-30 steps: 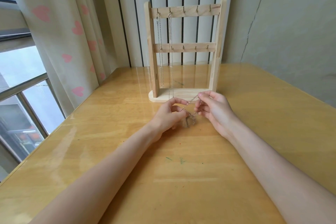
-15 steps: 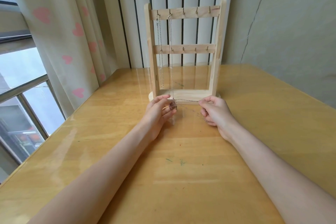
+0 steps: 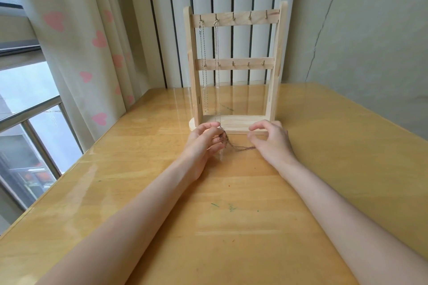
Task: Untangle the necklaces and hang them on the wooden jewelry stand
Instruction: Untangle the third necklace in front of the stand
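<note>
A wooden jewelry stand (image 3: 275, 58) with two rows of hooks stands at the back of the table. Two thin silver necklaces hang from the two leftmost top hooks (image 3: 204, 67) (image 3: 217, 71). In front of the stand's base, a small tangled chain (image 3: 234, 144) lies between my hands. My left hand (image 3: 205, 140) pinches the bunched end of the chain with curled fingers. My right hand (image 3: 272, 140) holds the other end low against the table, thumb and forefinger curled above it.
The wooden table (image 3: 231, 215) has small green marks near its middle. A heart-patterned curtain (image 3: 76, 37) and a window (image 3: 25, 127) are at the left. White radiator columns (image 3: 171, 23) and a cracked wall (image 3: 359, 37) stand behind.
My hands moved forward to the stand's base and drew apart. The chain, bunched between them a second ago, now stretches out between my left and right fingers.
</note>
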`<control>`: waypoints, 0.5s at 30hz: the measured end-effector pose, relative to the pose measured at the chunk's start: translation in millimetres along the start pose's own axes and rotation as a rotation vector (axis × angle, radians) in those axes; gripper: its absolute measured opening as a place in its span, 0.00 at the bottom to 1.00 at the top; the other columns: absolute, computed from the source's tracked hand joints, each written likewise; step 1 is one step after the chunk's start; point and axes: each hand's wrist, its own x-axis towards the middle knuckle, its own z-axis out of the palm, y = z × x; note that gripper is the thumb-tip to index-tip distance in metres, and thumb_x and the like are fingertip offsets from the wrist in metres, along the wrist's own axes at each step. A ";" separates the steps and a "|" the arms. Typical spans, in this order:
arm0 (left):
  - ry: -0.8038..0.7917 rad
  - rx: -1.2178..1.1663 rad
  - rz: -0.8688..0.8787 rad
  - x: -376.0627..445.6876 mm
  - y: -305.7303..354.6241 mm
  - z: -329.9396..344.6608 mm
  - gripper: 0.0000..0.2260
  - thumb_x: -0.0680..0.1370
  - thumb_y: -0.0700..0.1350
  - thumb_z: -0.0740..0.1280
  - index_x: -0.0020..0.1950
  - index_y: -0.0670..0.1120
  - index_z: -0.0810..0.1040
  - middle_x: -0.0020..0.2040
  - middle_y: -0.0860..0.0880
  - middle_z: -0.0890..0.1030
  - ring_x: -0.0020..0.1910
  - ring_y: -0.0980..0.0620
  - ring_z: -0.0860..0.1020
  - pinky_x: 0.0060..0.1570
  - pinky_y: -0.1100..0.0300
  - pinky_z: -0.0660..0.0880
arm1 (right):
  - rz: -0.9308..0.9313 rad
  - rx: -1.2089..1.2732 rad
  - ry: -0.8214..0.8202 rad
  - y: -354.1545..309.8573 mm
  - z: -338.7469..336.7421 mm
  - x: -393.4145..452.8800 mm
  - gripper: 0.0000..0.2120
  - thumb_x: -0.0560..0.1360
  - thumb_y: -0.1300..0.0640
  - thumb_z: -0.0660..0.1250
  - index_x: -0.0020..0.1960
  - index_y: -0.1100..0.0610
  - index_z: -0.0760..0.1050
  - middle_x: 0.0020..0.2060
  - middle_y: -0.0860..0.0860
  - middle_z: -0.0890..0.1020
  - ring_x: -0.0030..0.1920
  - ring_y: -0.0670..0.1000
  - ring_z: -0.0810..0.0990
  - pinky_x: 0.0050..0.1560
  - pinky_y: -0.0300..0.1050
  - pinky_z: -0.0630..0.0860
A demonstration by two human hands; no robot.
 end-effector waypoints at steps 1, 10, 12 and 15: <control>-0.016 0.012 0.000 -0.4 -0.2 0.2 0.06 0.76 0.37 0.65 0.50 0.46 0.74 0.35 0.50 0.79 0.34 0.55 0.78 0.35 0.65 0.77 | -0.051 -0.016 -0.010 -2.2 0.9 -0.4 0.06 0.74 0.61 0.67 0.51 0.55 0.78 0.53 0.51 0.73 0.57 0.49 0.69 0.59 0.40 0.65; -0.145 0.186 -0.016 -5.1 -1.9 4.1 0.07 0.77 0.37 0.63 0.51 0.48 0.73 0.35 0.47 0.74 0.26 0.55 0.72 0.23 0.66 0.66 | 0.025 0.334 -0.330 -11.0 4.7 -8.4 0.02 0.74 0.64 0.67 0.46 0.59 0.78 0.35 0.52 0.80 0.37 0.50 0.77 0.41 0.38 0.74; -0.136 0.178 -0.011 -5.7 -0.6 4.3 0.08 0.77 0.37 0.64 0.52 0.48 0.74 0.36 0.48 0.75 0.26 0.57 0.73 0.22 0.67 0.65 | 0.052 0.388 -0.292 -10.9 2.4 -7.2 0.03 0.74 0.63 0.68 0.41 0.59 0.78 0.35 0.52 0.80 0.36 0.48 0.77 0.36 0.36 0.75; -0.146 0.190 -0.005 -5.8 0.7 4.1 0.07 0.76 0.37 0.64 0.51 0.48 0.74 0.36 0.51 0.76 0.27 0.58 0.73 0.22 0.67 0.65 | 0.112 0.521 -0.304 -12.3 1.3 -8.0 0.03 0.75 0.64 0.66 0.42 0.60 0.77 0.35 0.52 0.78 0.31 0.47 0.76 0.33 0.38 0.75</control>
